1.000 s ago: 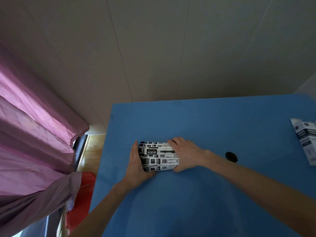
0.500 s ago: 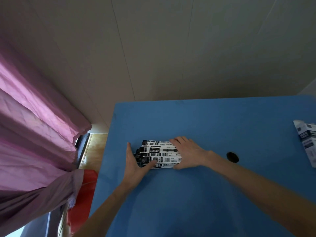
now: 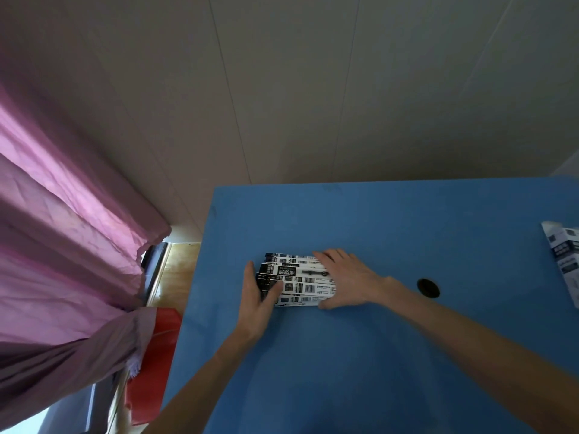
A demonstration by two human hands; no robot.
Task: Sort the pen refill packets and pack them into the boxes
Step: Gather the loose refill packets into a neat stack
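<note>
Early stage: both hands flat, fingers straight, no grip closed, left hand point(image 3: 255, 303) and right hand point(image 3: 347, 278) squaring the refill packets point(image 3: 297, 281) fanned on the blue counter point(image 3: 360, 355), box point(image 3: 564, 261) well apart at right edge, nothing packed yet.

Two bare forearms enter from bottom of frame, no sleeves visible. Left hand point(image 3: 255, 303) and right hand point(image 3: 347, 278) bare: no gloves, rings, watch.
</note>
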